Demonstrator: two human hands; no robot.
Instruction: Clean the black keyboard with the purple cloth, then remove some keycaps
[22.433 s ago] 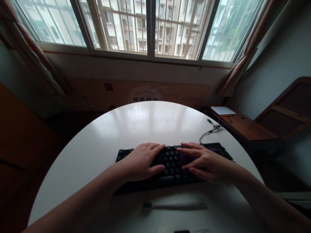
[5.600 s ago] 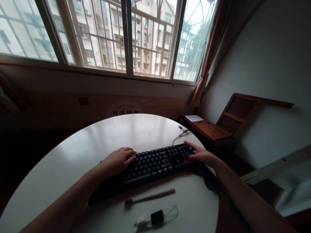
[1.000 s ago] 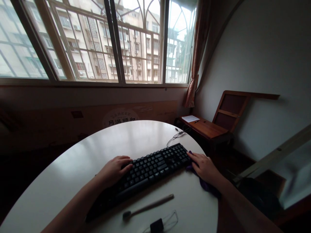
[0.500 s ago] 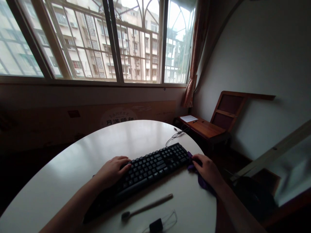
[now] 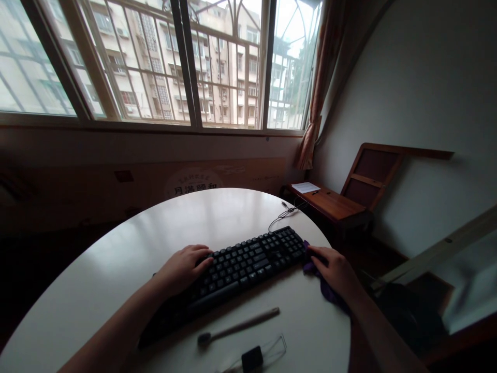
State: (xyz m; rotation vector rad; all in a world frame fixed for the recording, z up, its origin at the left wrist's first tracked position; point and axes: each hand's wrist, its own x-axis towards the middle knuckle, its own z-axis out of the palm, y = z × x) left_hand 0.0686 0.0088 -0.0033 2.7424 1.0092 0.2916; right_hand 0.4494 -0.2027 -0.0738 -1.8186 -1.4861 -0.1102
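A black keyboard lies slantwise on the round white table. My left hand rests on the keyboard's left end with its fingers curled over the keys, holding it. My right hand presses a purple cloth against the keyboard's right end, fingers bent over the cloth. The cloth trails under my wrist toward the table edge.
A thin brush lies in front of the keyboard, with a small black device on a loop nearer me. The keyboard cable runs off the table toward a wooden side table with a paper.
Over the last second my right hand with the cloth has slid slightly along the keyboard's right end. My left hand has stayed in place.
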